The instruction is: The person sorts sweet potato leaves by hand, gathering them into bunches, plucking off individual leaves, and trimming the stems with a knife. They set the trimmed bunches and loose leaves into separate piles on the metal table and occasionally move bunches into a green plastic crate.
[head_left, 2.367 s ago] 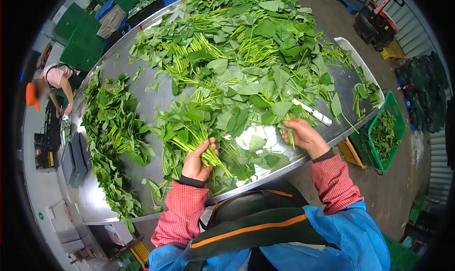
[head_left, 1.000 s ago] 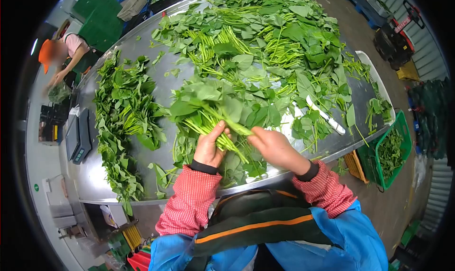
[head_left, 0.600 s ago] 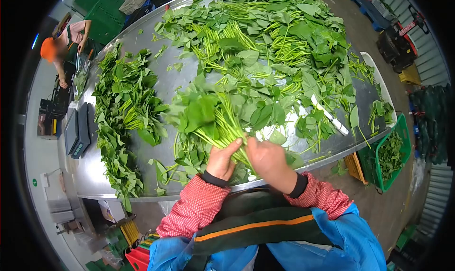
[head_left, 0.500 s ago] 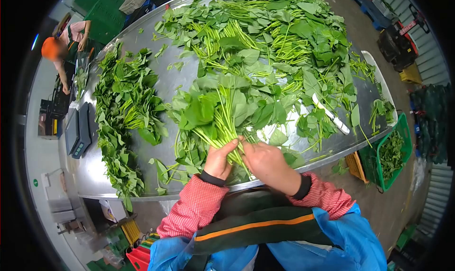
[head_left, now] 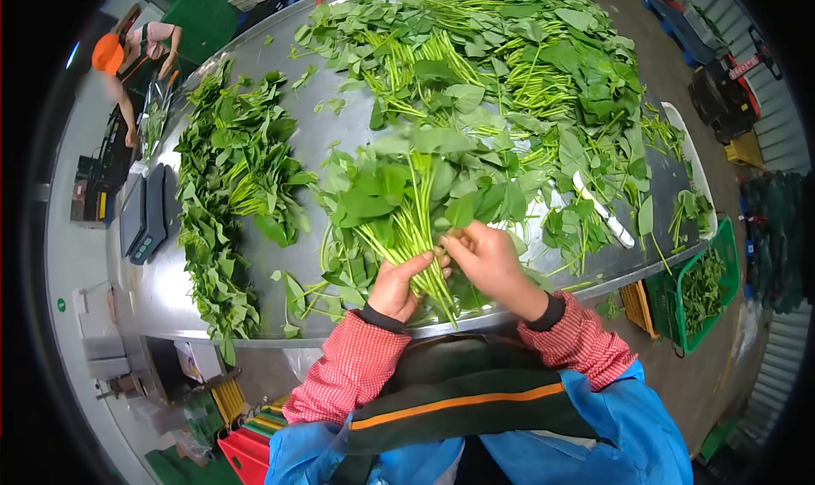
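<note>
My left hand (head_left: 397, 288) is wrapped round the lower stems of a bunch of leafy greens (head_left: 406, 222), its leaves fanning up and away from me. Just right of those stems, my right hand (head_left: 495, 264) has thumb and forefinger pinched together; whatever lies between the fingertips is too small to make out. Loose leaves and stems are spread under both hands. A knife (head_left: 604, 212) with a white handle lies on the table to the right of my right hand.
A large heap of greens (head_left: 543, 69) covers the far part of the metal table (head_left: 331, 128). A row of greens (head_left: 225, 196) and a scale (head_left: 144, 213) are at the left. A green crate (head_left: 709, 290) stands at the right. Another person (head_left: 144, 61) works at far left.
My right hand has moved up and slightly right, away from the lower stems. My left hand keeps its hold on the bunch. The view has shifted slightly.
</note>
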`<state>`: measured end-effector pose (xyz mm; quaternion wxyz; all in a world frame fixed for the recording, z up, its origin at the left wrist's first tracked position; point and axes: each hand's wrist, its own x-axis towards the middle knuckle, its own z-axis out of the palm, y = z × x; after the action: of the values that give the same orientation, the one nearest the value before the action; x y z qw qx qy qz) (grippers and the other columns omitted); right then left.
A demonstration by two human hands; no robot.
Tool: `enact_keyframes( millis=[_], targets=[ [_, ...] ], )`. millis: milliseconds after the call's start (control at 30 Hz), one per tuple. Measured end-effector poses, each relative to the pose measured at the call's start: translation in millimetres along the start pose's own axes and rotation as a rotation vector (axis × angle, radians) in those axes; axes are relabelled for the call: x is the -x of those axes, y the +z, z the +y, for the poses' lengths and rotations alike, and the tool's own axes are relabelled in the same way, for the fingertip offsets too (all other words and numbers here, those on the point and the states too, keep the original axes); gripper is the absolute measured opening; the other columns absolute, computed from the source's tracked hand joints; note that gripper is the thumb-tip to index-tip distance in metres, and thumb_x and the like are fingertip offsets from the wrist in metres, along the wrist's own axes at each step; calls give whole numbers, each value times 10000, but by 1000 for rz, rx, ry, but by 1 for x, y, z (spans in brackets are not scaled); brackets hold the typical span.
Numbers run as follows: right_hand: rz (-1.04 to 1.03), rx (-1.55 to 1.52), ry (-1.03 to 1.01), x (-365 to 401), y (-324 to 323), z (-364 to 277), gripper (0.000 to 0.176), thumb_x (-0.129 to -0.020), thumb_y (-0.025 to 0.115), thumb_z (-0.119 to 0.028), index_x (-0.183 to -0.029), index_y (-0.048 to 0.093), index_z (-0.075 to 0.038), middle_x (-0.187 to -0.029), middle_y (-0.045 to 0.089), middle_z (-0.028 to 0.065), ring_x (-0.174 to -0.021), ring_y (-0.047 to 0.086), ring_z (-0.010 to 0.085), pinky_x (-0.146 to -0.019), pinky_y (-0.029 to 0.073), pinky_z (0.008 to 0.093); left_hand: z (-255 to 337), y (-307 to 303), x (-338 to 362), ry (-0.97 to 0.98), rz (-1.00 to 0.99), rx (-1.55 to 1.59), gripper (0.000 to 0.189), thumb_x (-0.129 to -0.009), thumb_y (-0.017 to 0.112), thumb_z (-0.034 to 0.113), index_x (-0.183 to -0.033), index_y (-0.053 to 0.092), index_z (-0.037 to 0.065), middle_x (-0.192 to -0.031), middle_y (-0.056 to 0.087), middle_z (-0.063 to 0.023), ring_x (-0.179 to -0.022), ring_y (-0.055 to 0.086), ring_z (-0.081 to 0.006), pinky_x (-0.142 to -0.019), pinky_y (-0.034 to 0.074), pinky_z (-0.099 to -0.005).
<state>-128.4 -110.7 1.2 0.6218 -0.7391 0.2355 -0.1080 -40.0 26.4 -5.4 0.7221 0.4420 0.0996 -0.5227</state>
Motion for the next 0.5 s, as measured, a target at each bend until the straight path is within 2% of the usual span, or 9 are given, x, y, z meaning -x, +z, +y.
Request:
enact_keyframes(
  millis=[33, 67, 133, 233, 333, 400, 500],
  targets=[
    [28, -1, -77, 5, -1, 1, 244, -842, 642, -228, -768, 556, -12, -647, 623, 95, -508, 617, 200, -467, 463, 299, -1, 1, 0, 38, 34, -14, 243, -860, 588, 25, -1096, 547, -13, -955, 637, -115, -855, 649, -222, -735, 568, -352],
    [1, 202, -360, 9, -4, 0, 237, -834, 647, -219, -761, 551, -15, -660, 615, 90, -502, 602, 211, -460, 455, 307, -1, 3, 0, 77, 65, -28, 230, -865, 594, 54, -1078, 561, -25, -932, 641, -112, -830, 649, -216, -720, 562, -345],
    [-57, 602, -924, 21, -10, -24, 227, -819, 657, -203, -748, 543, -21, -687, 600, 79, -490, 574, 233, -446, 438, 323, -2, -7, -8, 26, 20, 24, 210, -865, 598, 62, -1054, 565, -23, -908, 637, -108, -805, 641, -212, -709, 555, -338],
    [-271, 361, -879, 58, -8, -38, 211, -795, 669, -197, -742, 545, -35, -684, 570, 64, -493, 541, 253, -437, 418, 351, 2, -8, -11, 22, 19, 23, 184, -866, 604, 66, -1025, 568, -19, -874, 630, -103, -773, 631, -207, -699, 551, -333],
    [126, 427, -744, 58, -25, -30, 233, -784, 682, -225, -738, 540, -46, -685, 576, 73, -512, 550, 261, -454, 426, 362, 8, 1, -4, 41, 15, -5, 184, -860, 591, 26, -1035, 563, -25, -880, 636, -105, -755, 624, -202, -688, 537, -327],
    [17, 523, -79, 32, -52, 0, 241, -780, 688, -256, -846, 583, -50, -694, 584, 74, -540, 569, 274, -477, 444, 373, 7, -1, 1, 5, -36, -60, 207, -862, 594, 32, -1059, 561, -24, -886, 640, -102, -753, 626, -200, -687, 538, -324],
    [-20, 868, -303, 19, -60, 11, 311, -785, 685, -300, -935, 590, -45, -731, 606, 91, -581, 592, 292, -504, 460, 402, 2, 4, 5, 16, -65, -93, 260, -848, 603, -6, -1103, 557, -8, -922, 654, -105, -796, 643, -192, -708, 545, -311]
  ],
)
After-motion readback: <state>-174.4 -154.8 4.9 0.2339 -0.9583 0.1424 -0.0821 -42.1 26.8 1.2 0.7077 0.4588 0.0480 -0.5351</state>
